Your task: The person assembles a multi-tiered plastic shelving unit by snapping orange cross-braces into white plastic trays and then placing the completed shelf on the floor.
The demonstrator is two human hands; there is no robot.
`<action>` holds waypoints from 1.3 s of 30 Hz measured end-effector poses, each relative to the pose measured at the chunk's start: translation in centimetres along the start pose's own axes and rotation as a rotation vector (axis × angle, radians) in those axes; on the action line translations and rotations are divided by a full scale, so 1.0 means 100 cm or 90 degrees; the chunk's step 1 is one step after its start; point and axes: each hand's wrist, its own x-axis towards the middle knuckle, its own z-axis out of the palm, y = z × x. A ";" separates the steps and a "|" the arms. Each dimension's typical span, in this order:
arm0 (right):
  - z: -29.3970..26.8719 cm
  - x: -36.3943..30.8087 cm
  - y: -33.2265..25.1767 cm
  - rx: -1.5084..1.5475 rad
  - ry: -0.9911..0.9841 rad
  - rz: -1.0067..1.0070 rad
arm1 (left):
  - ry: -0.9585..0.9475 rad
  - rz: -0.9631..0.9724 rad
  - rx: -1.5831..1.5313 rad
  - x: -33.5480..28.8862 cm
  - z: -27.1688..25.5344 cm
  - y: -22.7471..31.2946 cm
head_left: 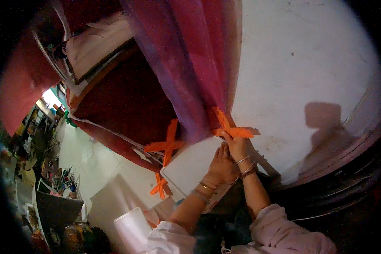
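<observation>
A white board with rounded corners [186, 167] is tilted below a magenta and purple cloth [182, 84]. My left hand [222, 167] lies on the board with its fingers stretched out towards the top edge. Just right of it, my right hand [238, 149] is at the board's upper right corner, thumb raised and fingers closed against an orange cross-shaped piece [228, 127]. Part of that hand's grip is hidden. A second orange cross [168, 146] is at the board's left, and a smaller orange cross [159, 186] sits below that one. Both wrists wear bracelets.
A pale wall [300, 63] fills the right side and carries a shadow. Dark red cloth [122, 97] hangs over a frame at the left. Another white panel [133, 230] lies low on the pale floor [101, 156]. Assorted clutter [67, 180] stands at far left.
</observation>
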 end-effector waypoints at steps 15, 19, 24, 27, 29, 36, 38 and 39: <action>-0.007 -0.001 -0.004 -0.050 -0.060 -0.006 | -0.126 -0.032 0.099 0.008 -0.013 0.011; -0.033 0.023 -0.077 0.042 -0.003 -0.054 | -0.067 -0.075 0.088 0.009 -0.014 0.011; -0.072 0.022 -0.110 -0.050 -0.034 -0.086 | 0.035 -0.042 0.025 -0.003 -0.008 0.011; -0.099 -0.008 -0.119 0.227 -0.084 0.036 | 0.179 0.066 0.285 -0.031 -0.013 -0.001; -0.126 -0.021 -0.123 0.402 -0.124 0.140 | 0.385 -0.262 -0.287 -0.067 -0.052 0.027; -0.122 -0.100 -0.128 0.776 -0.240 0.239 | 0.312 -0.671 -0.852 -0.205 0.026 -0.019; -0.129 -0.119 -0.135 0.367 -0.276 0.129 | 0.385 -0.622 -1.031 -0.186 0.012 0.014; -0.138 -0.119 -0.145 0.171 -0.263 0.024 | 0.406 -0.581 -1.134 -0.171 0.010 0.034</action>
